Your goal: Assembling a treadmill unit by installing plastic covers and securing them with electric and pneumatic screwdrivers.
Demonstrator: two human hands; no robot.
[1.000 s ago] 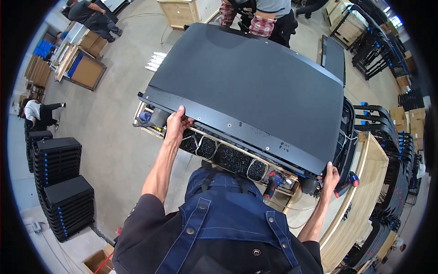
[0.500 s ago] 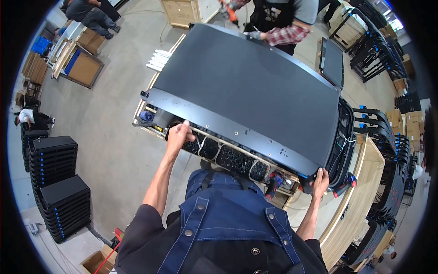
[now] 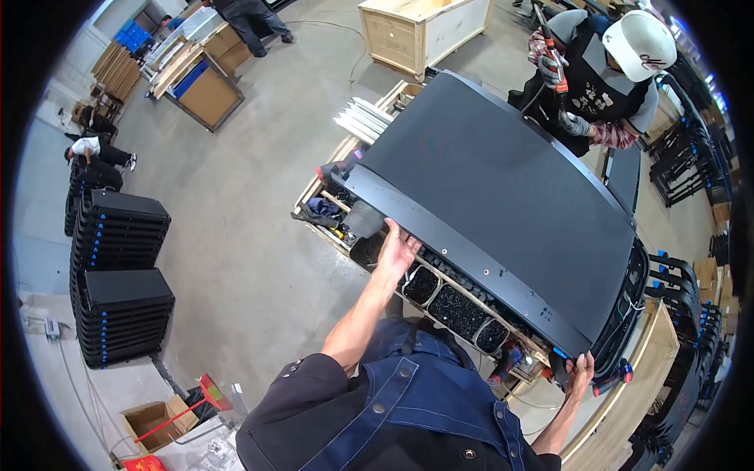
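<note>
A large dark treadmill deck (image 3: pixel 503 188) with grey metal side rails (image 3: pixel 471 259) lies tilted across a wooden workbench in front of me. My left hand (image 3: pixel 399 250) is closed on the near rail close to its left end, thumb on top and some fingertips hidden beneath. My right hand (image 3: pixel 581 373) grips the near right corner, its fingers partly hidden by the edge. Under the near rail, open bins (image 3: pixel 454 306) hold many small black screws. A red and dark power driver (image 3: pixel 506 363) hangs beside them.
Across the deck a co-worker in a white cap (image 3: pixel 640 43) holds an orange-red power driver (image 3: pixel 556 67). White rods (image 3: pixel 363 119) lie at the bench's left end. A wooden crate (image 3: pixel 424 35) stands behind, a wooden trough (image 3: pixel 628 385) at right, stacked black decks (image 3: pixel 126 290) at left.
My view has swung left, so the deck appears further right and lower. Both my hands stay on its near rail. The co-worker has raised the power driver upright.
</note>
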